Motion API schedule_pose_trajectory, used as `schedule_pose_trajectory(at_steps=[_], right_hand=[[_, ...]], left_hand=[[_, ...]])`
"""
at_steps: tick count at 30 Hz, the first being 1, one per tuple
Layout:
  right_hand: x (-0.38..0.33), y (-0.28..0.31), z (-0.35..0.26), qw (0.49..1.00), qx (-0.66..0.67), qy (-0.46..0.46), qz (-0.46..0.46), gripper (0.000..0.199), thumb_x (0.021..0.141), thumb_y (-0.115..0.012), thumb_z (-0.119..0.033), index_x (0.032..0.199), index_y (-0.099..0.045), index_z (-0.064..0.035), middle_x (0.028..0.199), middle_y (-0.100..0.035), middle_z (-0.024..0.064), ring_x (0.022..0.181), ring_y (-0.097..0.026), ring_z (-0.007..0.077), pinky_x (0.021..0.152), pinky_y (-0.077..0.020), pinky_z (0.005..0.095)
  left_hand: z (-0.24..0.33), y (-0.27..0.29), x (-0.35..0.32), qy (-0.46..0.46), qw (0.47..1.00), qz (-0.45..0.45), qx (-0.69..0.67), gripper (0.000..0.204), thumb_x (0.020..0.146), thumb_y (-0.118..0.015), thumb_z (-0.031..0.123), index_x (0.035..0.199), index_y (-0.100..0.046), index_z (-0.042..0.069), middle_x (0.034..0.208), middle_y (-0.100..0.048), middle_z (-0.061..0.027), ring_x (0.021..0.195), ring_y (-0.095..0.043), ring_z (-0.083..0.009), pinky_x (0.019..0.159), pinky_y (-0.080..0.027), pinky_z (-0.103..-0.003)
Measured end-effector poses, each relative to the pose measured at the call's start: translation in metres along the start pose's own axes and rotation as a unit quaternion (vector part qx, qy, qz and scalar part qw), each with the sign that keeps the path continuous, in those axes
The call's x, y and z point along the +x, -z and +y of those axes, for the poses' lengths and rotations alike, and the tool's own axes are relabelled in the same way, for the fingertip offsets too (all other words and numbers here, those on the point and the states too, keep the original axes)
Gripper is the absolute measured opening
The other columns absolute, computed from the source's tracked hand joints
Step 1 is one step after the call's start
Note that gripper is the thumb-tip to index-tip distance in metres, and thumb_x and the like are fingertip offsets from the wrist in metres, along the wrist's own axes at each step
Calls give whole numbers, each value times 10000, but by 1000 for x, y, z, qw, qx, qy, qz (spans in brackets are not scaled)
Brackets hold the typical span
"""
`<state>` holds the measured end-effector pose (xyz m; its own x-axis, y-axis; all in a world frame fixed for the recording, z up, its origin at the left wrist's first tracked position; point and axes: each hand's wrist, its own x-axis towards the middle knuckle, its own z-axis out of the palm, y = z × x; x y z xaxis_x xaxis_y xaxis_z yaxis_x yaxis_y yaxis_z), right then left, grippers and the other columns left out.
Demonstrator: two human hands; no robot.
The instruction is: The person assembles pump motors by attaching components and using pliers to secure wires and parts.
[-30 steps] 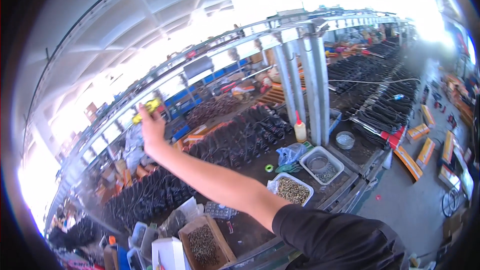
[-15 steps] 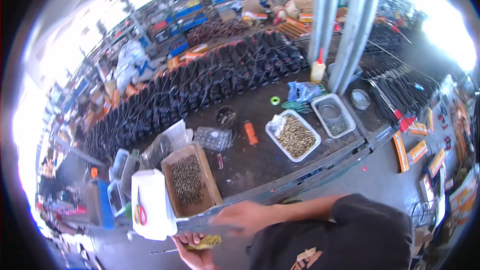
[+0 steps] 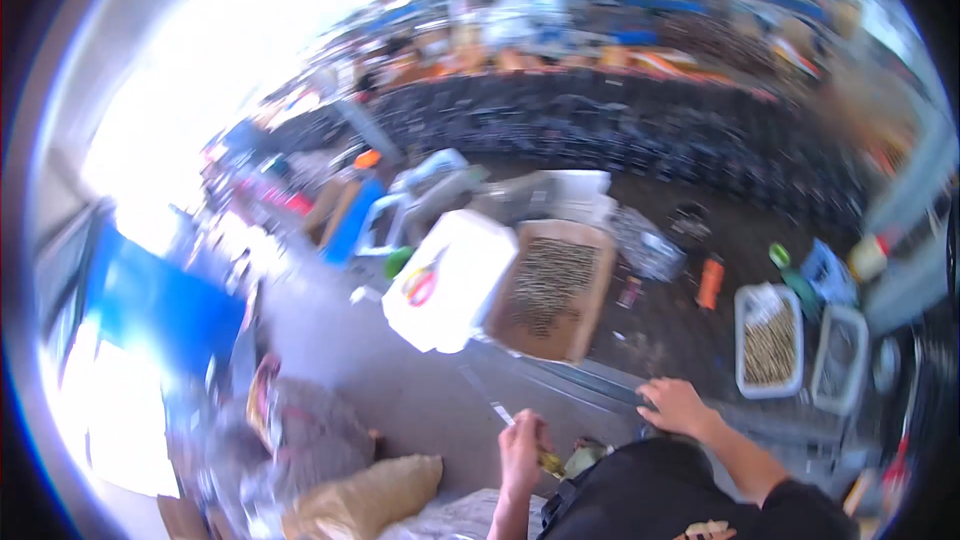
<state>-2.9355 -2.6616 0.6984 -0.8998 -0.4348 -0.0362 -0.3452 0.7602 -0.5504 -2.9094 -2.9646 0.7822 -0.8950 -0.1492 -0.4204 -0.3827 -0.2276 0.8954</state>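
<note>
My left hand (image 3: 523,443) is closed around a screwdriver (image 3: 551,464) with a yellowish handle. Its thin metal shaft points up and to the left, blurred toward the tip. At the workbench's front edge, my right hand (image 3: 675,406) has its fingers apart and holds nothing; whether it touches the edge I cannot tell. Beyond the hands stands a cardboard box (image 3: 597,315) with many small metal parts in it. Against its left side is a white box (image 3: 455,295), on which lie red-and-yellow-handled scissors (image 3: 420,285).
To the right, a white tray (image 3: 741,340) of brass-coloured parts sits beside another white tray (image 3: 820,402). An orange bottle-like object (image 3: 710,283) lies behind them. Black cabled items (image 3: 600,130) line the bench's back. Sacks (image 3: 365,495) lie at the lower left.
The view has swung left, so the bench things appear farther right. My right hand has moved away from the left hand to the bench edge. The left hand still grips the screwdriver.
</note>
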Motion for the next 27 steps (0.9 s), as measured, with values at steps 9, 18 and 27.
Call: schedule_pose_trajectory(at_steps=[9, 18, 27], right_hand=[[51, -29, -25, 987, 91, 90, -97, 363, 884, -714, -334, 1153, -695, -91, 980, -721, 85, 938, -709, 289, 823, -566, 423], [98, -69, -82, 974, 79, 143, -158, 360, 929, -669, -385, 1159, -688, -109, 1018, -722, 91, 961, -710, 312, 828, -577, 433], [186, -118, -201, 990, 66, 86, -86, 298, 929, -681, -320, 1132, -686, -102, 978, -717, 83, 899, -715, 279, 768, -587, 400]], left_hand=[[-7, 33, -43, -11, 981, 164, 106, 336, 1096, -508, 275, 913, -643, 28, 619, -506, 28, 537, -481, -64, 505, -387, -244], [-34, 142, -23, -24, 965, 249, 79, 336, 1075, -545, 249, 889, -671, -2, 581, -531, 33, 508, -479, -46, 474, -362, -237], [56, 259, 66, -50, 979, 168, 100, 297, 1047, -539, 206, 921, -651, -38, 679, -633, -47, 589, -563, -89, 564, -462, -271]])
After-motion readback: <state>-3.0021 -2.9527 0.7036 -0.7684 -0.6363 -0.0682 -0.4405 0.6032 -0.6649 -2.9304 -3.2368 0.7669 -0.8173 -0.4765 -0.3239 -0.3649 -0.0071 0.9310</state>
